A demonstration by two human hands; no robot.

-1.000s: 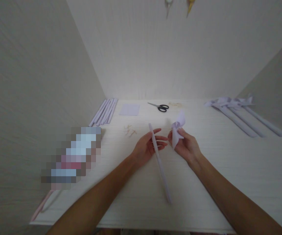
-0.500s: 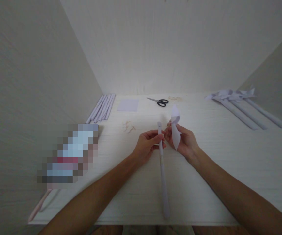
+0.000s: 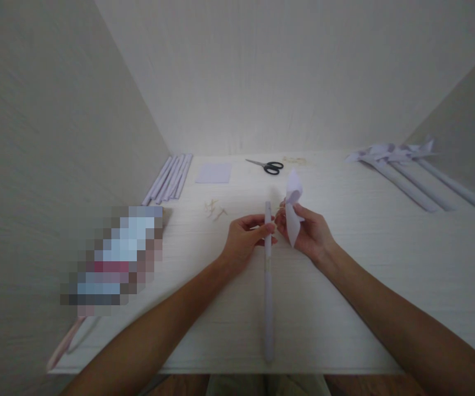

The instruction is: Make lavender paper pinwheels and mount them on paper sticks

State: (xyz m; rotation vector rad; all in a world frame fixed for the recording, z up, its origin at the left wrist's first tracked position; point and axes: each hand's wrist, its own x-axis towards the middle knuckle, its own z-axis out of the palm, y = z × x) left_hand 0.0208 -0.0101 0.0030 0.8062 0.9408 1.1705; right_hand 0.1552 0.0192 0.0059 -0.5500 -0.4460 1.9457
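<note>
My left hand [image 3: 249, 237] is closed around the upper part of a rolled white paper stick [image 3: 268, 308], which points lengthwise toward the table's front edge. Close beside it on the right, my right hand [image 3: 307, 231] grips a folded white paper pinwheel [image 3: 293, 217], seen nearly edge-on. A thin pale sliver sticks out from the pinwheel toward the stick's top end; its tip is too small to make out. A narrow gap shows between pinwheel and stick.
Rolled paper sticks [image 3: 169, 179] and a square paper sheet [image 3: 213, 173] lie back left. Scissors [image 3: 267, 166] rest at the back, small pale slivers [image 3: 216, 209] nearer. Finished pinwheels [image 3: 404, 157] on sticks lie back right. A blurred-out object [image 3: 117, 253] stands left. Walls [image 3: 262, 77] enclose the table.
The stick's lower end has swung slightly left, so it now stands straighter in view. Both hands keep their hold, and the pinwheel has shifted a little left with the view.
</note>
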